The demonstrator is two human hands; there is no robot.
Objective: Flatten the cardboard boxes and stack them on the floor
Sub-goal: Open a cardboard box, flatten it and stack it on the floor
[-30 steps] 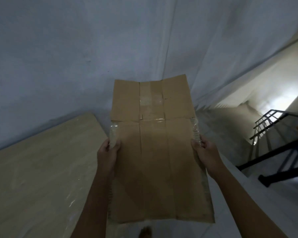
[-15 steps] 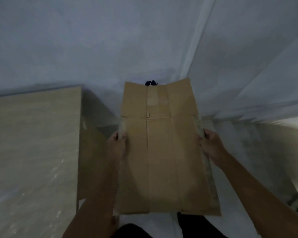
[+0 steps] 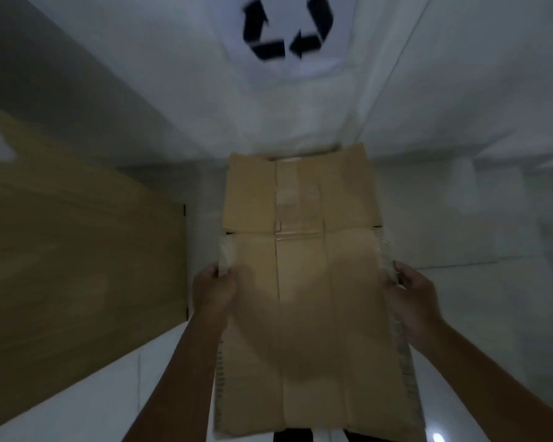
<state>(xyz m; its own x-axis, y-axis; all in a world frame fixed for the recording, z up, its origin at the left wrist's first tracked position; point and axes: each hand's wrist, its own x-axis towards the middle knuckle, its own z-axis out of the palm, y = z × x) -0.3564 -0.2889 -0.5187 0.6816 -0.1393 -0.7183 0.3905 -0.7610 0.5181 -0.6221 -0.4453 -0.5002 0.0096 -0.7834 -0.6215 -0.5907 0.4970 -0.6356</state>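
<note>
A flattened brown cardboard box [image 3: 304, 298] is held out in front of me, long side pointing away, with strips of clear tape down its middle and along both side edges. My left hand [image 3: 213, 290] grips its left edge, fingers curled round the taped rim. My right hand [image 3: 409, 296] grips the right edge the same way. The far flaps of the box hang above the white floor [image 3: 492, 314], close to the wall.
A large wooden board [image 3: 77, 250] stands at the left. A white wall or sheet [image 3: 173, 90] ahead bears a black recycling symbol [image 3: 286, 25]. White tiled floor lies below and to the right. Dark trouser legs show at the bottom edge.
The view has swung left and downward: the stairs and railing at the right are gone and the recycling symbol has come into sight. Both hands keep the same grip on the box.
</note>
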